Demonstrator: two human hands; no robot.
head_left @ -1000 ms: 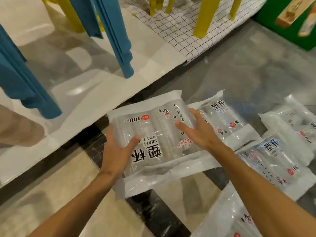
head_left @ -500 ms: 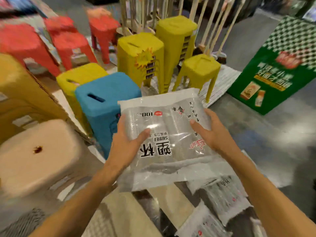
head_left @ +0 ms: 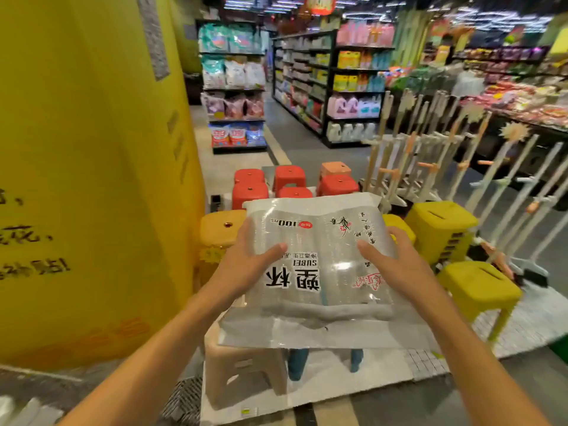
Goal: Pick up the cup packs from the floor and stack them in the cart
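1. Centrally, fingers: the left hand (head_left: 246,265) clasps the left edge of the cup pack (head_left: 319,272), thumb on top, the other fingers hidden beneath. The right hand (head_left: 396,265) clasps the right edge in the same way.
2. Cup pack: clear plastic bag with black printing and a "100" mark, held flat in the air between both hands, above the stools. Rows of cups show dimly through the film.
3. Directly below: a beige stool (head_left: 242,373) and the legs of a blue stool (head_left: 298,364), standing on a white gridded mat (head_left: 522,321).
4. Beside and behind: yellow stools (head_left: 442,222) to the right, an orange-yellow stool (head_left: 218,229) to the left, red stools (head_left: 289,176) farther back.
5. Right of the stools: a rack of pale mop handles (head_left: 430,155), leaning upright.
6. Left: a large yellow pillar (head_left: 92,179) with printed lettering.
7. Room: a shop aisle with a grey floor (head_left: 307,152), shelves of packaged goods (head_left: 233,87) in the middle distance, and ceiling lights (head_left: 384,7) above.
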